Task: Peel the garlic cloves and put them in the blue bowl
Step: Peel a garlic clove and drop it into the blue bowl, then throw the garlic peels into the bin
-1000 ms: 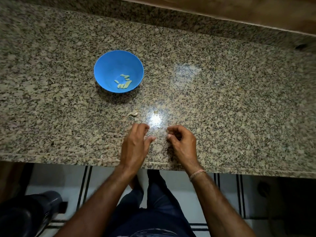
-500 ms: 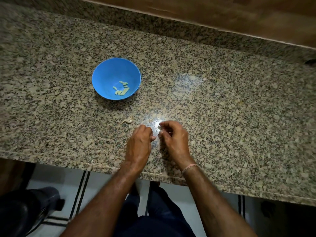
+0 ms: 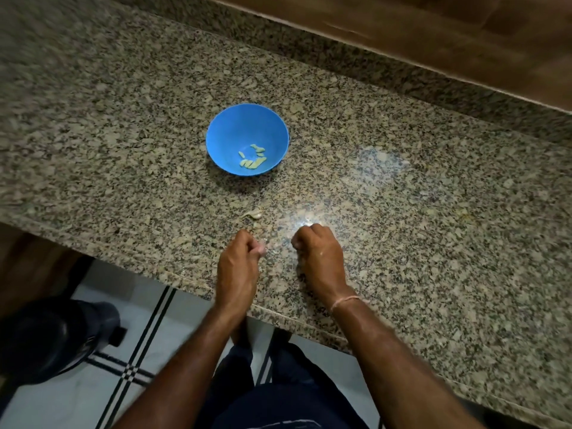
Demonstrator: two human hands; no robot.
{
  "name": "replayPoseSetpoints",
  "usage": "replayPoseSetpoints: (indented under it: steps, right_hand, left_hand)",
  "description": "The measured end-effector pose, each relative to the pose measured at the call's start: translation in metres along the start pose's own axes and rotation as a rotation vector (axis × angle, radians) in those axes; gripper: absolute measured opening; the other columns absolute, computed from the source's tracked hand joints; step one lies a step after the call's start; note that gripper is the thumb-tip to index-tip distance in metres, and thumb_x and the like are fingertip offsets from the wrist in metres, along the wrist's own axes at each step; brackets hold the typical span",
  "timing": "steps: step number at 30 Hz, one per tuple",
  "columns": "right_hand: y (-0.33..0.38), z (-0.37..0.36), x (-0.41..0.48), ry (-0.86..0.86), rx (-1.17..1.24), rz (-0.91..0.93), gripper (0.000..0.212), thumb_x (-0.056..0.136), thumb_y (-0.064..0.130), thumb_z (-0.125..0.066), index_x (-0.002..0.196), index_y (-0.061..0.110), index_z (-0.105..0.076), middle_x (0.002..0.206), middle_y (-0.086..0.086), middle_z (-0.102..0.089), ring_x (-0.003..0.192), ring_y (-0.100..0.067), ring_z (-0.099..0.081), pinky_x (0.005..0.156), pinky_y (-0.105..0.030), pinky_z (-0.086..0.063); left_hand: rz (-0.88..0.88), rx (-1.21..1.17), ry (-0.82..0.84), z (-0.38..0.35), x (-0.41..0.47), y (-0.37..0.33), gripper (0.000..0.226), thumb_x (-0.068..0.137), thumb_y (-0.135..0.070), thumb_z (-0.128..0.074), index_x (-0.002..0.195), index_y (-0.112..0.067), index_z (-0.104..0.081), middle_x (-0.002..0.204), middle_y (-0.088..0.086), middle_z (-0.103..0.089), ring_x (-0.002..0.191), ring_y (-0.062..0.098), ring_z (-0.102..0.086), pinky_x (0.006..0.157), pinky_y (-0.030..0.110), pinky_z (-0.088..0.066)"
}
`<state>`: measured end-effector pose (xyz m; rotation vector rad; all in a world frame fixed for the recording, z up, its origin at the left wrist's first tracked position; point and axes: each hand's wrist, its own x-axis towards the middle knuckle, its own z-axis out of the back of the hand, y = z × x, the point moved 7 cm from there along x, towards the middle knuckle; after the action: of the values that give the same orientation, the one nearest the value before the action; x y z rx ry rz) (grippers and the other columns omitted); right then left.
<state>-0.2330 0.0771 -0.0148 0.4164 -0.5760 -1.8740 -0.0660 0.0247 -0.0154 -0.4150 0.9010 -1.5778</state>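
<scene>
The left hand point(image 3: 238, 264) is hovering over the near part of the bench point(image 3: 433, 227) with its fingers curled in tight, and thumb and fingertips are pinching a small pale bit point(image 3: 263, 249); the blur is making it too hard to tell whether that is a clove or only skin. The right hand point(image 3: 322, 255) is sitting just beside it, apart from it with a gap of bare stone between them, its fingers bunched into a loose fist with the knuckles facing up; whether it is holding anything inside I cannot tell. A thin thread band point(image 3: 345, 302) is circling the right wrist. Just beyond the left hand's knuckles, a single unpeeled garlic clove point(image 3: 254, 214) is lying on the bench with a wisp of skin trailing to its left. Farther back, the blue bowl point(image 3: 229, 131) is standing upright on the speckled stone, and a handful of peeled cloves point(image 3: 252, 158) is lying in its bottom towards the near side. A wooden panel point(image 3: 464, 35) is running along the far edge of the bench. Below the near edge, dark trousers point(image 3: 278, 404) are showing between the forearms, a pale tiled floor point(image 3: 62, 404) with black stripes is spreading out to the left, and a dark rounded object point(image 3: 46, 335) is sitting on it at the lower left.
</scene>
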Motion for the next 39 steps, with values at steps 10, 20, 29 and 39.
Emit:
replayPoseSetpoints:
  steps: [10, 20, 29, 39]
  right_hand:
    - [-0.011, 0.007, -0.022, -0.053, 0.235, -0.099, 0.016, 0.098, 0.005, -0.068, 0.089, 0.019, -0.068, 0.088, 0.009, -0.063, 0.084, -0.009, -0.061, 0.07, -0.025, -0.055]
    - [-0.012, 0.004, -0.032, 0.019, 0.435, -0.278, 0.014, 0.097, 0.007, -0.069, 0.089, 0.018, -0.072, 0.088, 0.009, -0.072, 0.084, -0.003, -0.067, 0.074, -0.014, -0.053]
    - [0.072, -0.041, -0.031, 0.222, 0.866, -0.432, 0.007, 0.1, 0.005, -0.066, 0.096, 0.003, -0.072, 0.074, 0.004, -0.069, 0.068, -0.006, -0.064, 0.066, -0.024, -0.053]
    - [0.324, -0.208, -0.093, 0.628, 0.81, -0.146, 0.015, 0.101, 0.002, -0.065, 0.102, -0.012, -0.068, 0.079, -0.008, -0.063, 0.069, -0.01, -0.055, 0.063, -0.017, -0.046]
  left_hand:
    - [-0.255, 0.241, 0.107, -0.016, 0.001, -0.024, 0.01, 0.094, -0.013, -0.075, 0.104, -0.015, -0.072, 0.093, -0.006, -0.066, 0.079, 0.005, -0.058, 0.058, 0.006, -0.035]
    - [-0.212, 0.414, 0.159, -0.026, 0.004, -0.028, 0.011, 0.1, -0.005, -0.059, 0.099, -0.015, -0.06, 0.093, -0.003, -0.054, 0.075, 0.009, -0.047, 0.061, 0.018, -0.03]
    - [0.177, -0.045, -0.055, 0.072, -0.019, 0.041, 0.011, 0.098, -0.012, -0.066, 0.089, -0.017, -0.067, 0.08, -0.007, -0.067, 0.075, 0.01, -0.062, 0.06, 0.022, -0.042]
    - [0.447, -0.166, -0.482, 0.284, -0.124, 0.256, 0.032, 0.096, -0.012, -0.067, 0.072, -0.028, -0.055, 0.069, -0.006, -0.06, 0.076, 0.026, -0.065, 0.068, 0.035, -0.044]
